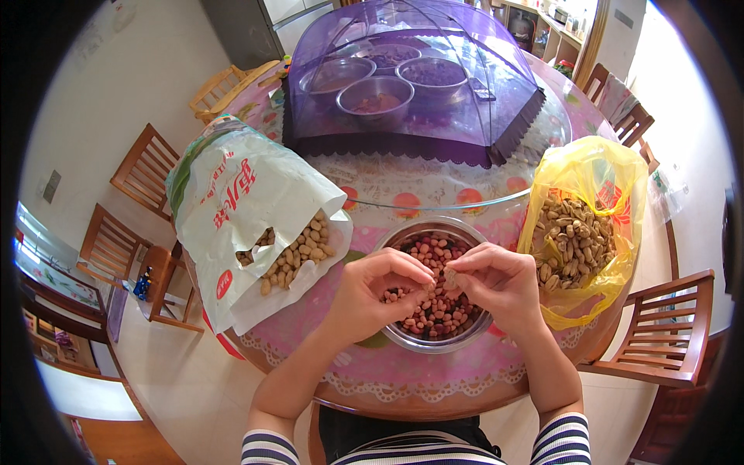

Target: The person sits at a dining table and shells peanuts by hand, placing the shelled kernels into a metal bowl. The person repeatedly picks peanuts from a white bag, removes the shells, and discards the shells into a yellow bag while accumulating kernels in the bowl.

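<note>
Over a stainless steel bowl (pixel 444 347) of shelled peanuts (pixel 437 317), my left hand (pixel 378 290) pinches a piece of peanut shell (pixel 429 286) between thumb and fingers. My right hand (pixel 500 282), close beside it, holds another piece of peanut shell (pixel 451 278) at its fingertips. Left of the bowl lies a white printed bag (pixel 232 203) with unshelled peanuts (pixel 302 251) spilling at its mouth. On the right stands an open yellow plastic bag (pixel 593 163) holding empty peanut shells (pixel 575 244). Both hands hide part of the bowl's rim and contents.
A purple mesh food cover (pixel 401 131) stands over several metal bowls (pixel 375 104) at the back of the round table (pixel 424 372). Glass with a curved edge (pixel 442 203) lies under it. Wooden chairs (pixel 662 331) stand around the table.
</note>
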`<state>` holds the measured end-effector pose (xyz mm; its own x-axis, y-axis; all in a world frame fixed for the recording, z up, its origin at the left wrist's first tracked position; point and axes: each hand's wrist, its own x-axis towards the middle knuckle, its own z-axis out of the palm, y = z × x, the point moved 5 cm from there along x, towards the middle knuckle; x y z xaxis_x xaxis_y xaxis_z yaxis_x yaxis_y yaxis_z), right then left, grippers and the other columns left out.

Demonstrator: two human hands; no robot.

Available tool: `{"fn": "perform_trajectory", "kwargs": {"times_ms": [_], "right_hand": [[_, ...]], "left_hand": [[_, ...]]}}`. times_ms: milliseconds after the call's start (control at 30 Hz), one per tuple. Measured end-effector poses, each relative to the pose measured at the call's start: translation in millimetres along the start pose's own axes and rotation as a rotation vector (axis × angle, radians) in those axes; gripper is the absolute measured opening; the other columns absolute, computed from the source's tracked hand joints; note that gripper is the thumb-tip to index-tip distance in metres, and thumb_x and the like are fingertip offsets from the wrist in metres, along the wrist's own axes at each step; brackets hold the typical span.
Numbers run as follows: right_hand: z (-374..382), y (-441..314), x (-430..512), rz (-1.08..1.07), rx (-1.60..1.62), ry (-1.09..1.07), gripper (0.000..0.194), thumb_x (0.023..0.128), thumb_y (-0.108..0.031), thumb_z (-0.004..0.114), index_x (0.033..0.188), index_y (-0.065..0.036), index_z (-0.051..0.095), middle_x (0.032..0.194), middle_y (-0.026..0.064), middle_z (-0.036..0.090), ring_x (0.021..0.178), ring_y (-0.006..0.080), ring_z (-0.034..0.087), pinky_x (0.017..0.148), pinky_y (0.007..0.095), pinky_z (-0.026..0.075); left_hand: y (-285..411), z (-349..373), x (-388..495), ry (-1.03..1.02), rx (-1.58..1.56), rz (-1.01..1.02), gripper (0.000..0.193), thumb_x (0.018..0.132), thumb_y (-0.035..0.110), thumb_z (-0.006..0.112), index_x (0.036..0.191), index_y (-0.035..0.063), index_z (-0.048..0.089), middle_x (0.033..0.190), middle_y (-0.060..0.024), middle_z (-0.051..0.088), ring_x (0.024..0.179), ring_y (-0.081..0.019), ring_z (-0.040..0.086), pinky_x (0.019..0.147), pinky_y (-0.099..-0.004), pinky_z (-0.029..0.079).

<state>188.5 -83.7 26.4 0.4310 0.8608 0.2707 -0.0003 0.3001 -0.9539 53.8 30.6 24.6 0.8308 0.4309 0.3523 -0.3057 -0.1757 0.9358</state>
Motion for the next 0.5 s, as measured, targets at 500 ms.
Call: {"fn": "perform_trajectory", "kwargs": {"times_ms": [500], "right_hand": [[8,-13,-5,-0.323,-0.462,0.055,0.023,0.073,0.009,0.069,0.095,0.001,0.070,0.093,0.0110,0.065,0.081,0.0152,0.066,0.069,0.0243,0.055]], "left_hand": [[-8,-9,0,0.033,-0.273,-0.144,0.018,0.082,-0.010,0.063,0.099,-0.0052,0.060,0.100,-0.0092,0.062,0.094,-0.0133,0.062,0.086,-0.0263,0.053]]}}
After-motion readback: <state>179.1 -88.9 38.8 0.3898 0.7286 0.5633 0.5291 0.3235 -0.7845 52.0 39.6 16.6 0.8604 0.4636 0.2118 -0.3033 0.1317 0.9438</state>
